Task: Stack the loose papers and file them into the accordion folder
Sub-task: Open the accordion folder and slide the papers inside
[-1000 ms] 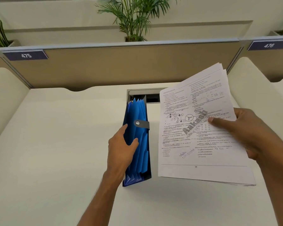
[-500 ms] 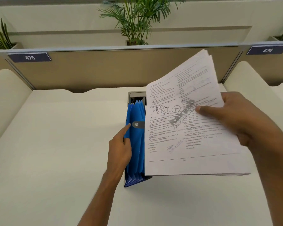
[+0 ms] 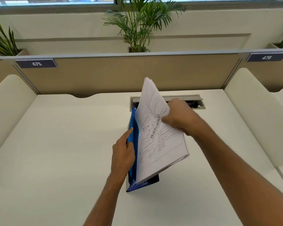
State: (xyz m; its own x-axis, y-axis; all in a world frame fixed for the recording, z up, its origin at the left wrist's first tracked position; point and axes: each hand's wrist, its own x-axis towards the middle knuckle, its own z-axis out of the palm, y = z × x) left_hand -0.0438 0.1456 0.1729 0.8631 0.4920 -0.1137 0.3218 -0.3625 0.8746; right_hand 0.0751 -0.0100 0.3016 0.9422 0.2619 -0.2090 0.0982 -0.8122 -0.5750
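Filing step under way: right hand (image 3: 178, 118), grip clamped on the paper stack (image 3: 158, 144), tilts it edge-down at frame centre, lower edge entering the blue accordion folder (image 3: 132, 160) standing on the desk (image 3: 55, 144). Left hand (image 3: 122, 154) rests on the folder's left side, index finger holding a pocket apart, not clamped on anything. Next: probably slide the stack fully down, keeping the pocket spread so corners don't snag.

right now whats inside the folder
Blue dividers show in the folder, held apart by the left hand. The right hand tilts the papers so their lower edge enters it. The papers cover the remaining pockets, so any contents cannot be seen.
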